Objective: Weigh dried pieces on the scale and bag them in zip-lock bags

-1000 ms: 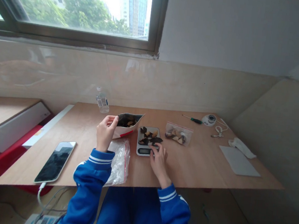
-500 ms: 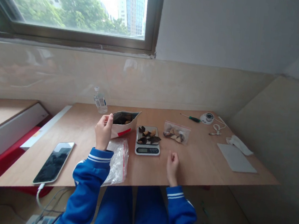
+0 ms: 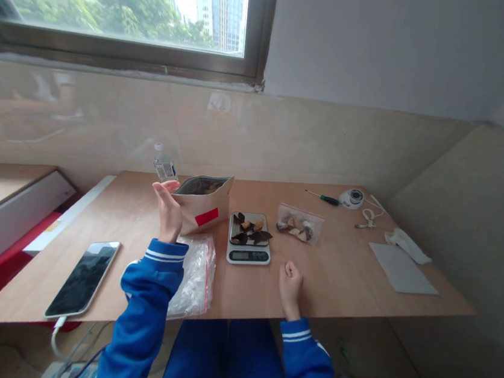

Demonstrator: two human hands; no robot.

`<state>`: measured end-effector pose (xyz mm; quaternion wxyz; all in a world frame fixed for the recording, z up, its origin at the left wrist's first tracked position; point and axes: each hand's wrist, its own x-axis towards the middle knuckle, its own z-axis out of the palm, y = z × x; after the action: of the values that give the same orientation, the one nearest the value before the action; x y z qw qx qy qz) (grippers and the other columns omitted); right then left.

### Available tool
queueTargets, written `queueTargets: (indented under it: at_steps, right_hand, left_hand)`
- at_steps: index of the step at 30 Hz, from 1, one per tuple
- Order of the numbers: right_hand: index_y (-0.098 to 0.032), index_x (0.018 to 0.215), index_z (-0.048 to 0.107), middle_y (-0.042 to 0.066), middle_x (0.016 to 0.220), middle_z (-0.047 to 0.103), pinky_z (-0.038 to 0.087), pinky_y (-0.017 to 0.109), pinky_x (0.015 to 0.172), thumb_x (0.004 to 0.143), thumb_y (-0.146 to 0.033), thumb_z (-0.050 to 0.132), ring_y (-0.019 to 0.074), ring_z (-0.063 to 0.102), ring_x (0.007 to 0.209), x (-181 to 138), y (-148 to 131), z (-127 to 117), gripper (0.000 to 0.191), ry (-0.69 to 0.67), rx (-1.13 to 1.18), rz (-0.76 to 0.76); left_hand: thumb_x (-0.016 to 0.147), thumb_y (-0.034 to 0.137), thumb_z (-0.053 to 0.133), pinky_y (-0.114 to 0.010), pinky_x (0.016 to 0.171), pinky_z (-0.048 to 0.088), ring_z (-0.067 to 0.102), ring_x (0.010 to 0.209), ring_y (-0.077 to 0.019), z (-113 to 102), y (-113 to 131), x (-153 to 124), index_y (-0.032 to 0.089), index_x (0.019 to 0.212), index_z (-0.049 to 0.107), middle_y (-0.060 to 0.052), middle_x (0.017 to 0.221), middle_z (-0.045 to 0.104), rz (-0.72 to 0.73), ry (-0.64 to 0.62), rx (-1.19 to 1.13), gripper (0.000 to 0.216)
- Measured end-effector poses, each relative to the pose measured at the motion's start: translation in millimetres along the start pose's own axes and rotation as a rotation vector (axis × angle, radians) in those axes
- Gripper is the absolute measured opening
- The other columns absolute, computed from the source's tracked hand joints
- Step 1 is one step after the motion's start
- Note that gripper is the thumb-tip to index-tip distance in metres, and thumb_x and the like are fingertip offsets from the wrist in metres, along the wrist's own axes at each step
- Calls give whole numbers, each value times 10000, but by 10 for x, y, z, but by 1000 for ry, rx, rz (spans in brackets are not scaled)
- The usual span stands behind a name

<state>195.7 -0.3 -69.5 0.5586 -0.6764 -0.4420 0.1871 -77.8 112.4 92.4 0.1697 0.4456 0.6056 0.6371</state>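
My left hand (image 3: pixel 169 211) is at the left side of a standing paper pouch (image 3: pixel 201 210) with a red label and a dark open mouth. Its fingers are stretched out and apart, and the palm side lies against or close by the pouch; contact is hard to judge. To the right, my right hand (image 3: pixel 290 283) rests in a loose fist above the table's front part, with nothing seen in it. Between the hands sits a white kitchen scale (image 3: pixel 248 256), bearing dried dark and tan pieces (image 3: pixel 251 228). Beyond my right hand lies a zip bag (image 3: pixel 299 223) of similar pieces.
Clear plastic bags (image 3: pixel 194 279) lie below the pouch. A phone (image 3: pixel 83 279) on a cable is at left, a water bottle (image 3: pixel 164 164) at the back. Far right hold a screwdriver (image 3: pixel 329 200), a dome camera (image 3: pixel 351 198), a white sheet (image 3: pixel 402 270) and tissue (image 3: pixel 407 245).
My left hand has opened from its grip on the pouch's edge and moved slightly left. The pouch's mouth has tipped away, showing more of its front. My right hand stays almost in place.
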Motion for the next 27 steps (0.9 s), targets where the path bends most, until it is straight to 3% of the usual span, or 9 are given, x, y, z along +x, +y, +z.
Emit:
queueTargets:
  at_steps: [4, 6, 8, 10, 13, 18, 21, 27]
  right_hand:
    - [-243, 570, 181, -93, 531, 157, 186, 233, 459, 817, -400, 462, 85, 183, 499, -3, -19, -7, 405, 1, -8, 13]
    - [-243, 568, 180, -93, 531, 155, 192, 232, 460, 816, -402, 459, 86, 183, 496, -3, -38, -9, 405, 7, -17, 15]
    - [-244, 565, 181, -92, 530, 155, 201, 233, 462, 816, -403, 454, 87, 183, 494, -3, -58, -11, 404, 9, -26, 12]
    - [-245, 561, 184, -90, 528, 157, 203, 236, 462, 816, -405, 449, 89, 184, 492, -3, -74, -16, 402, 6, -35, 6]
    - [-246, 558, 184, -89, 518, 160, 204, 240, 462, 818, -409, 449, 92, 188, 487, -3, -84, -26, 405, 0, -52, 0]
    - [-246, 552, 185, -90, 509, 163, 204, 245, 462, 824, -427, 452, 92, 192, 477, -3, -71, -30, 422, 10, -60, -2]
    - [-245, 553, 189, -90, 506, 165, 203, 247, 466, 833, -440, 447, 92, 193, 477, -5, -67, -24, 428, 6, -73, -1]
    - [-242, 561, 166, -93, 496, 152, 206, 244, 465, 830, -452, 444, 88, 193, 467, 7, -116, -37, 440, -4, -102, 10]
  left_hand:
    - [887, 625, 108, -364, 1079, 281, 390, 1268, -216, -63, -34, -27, 132, 1193, 384, -178, 1297, 401, -48, 37, 21, 642]
    - [907, 586, 165, -382, 1117, 216, 311, 1315, -218, -158, -51, -211, 122, 1192, 365, -186, 1308, 350, -26, 107, 94, 580]
    - [909, 514, 332, -404, 1095, 267, 376, 1266, -224, -269, -74, -474, 151, 1159, 385, -164, 1284, 365, -21, 128, 109, 443]
    - [880, 426, 452, -403, 1019, 373, 481, 1166, -225, -371, -109, -743, 174, 1102, 431, -143, 1251, 412, -15, 48, 103, 337]
    - [892, 362, 416, -377, 900, 465, 562, 1040, -211, -476, -190, -1020, 194, 1020, 505, -95, 1104, 544, -20, -203, 90, 229]
    - [866, 368, 415, -362, 721, 512, 616, 760, -189, -566, -457, -1136, 199, 932, 560, -57, 887, 611, -57, -521, 224, 233]
    - [780, 370, 509, -370, 624, 520, 561, 562, -165, -608, -699, -1207, 195, 924, 577, -18, 739, 565, -56, -623, 316, 236]
    - [657, 322, 642, -368, 632, 529, 576, 635, -179, -565, -966, -1406, 218, 887, 607, -43, 848, 551, -41, -630, 301, 255]
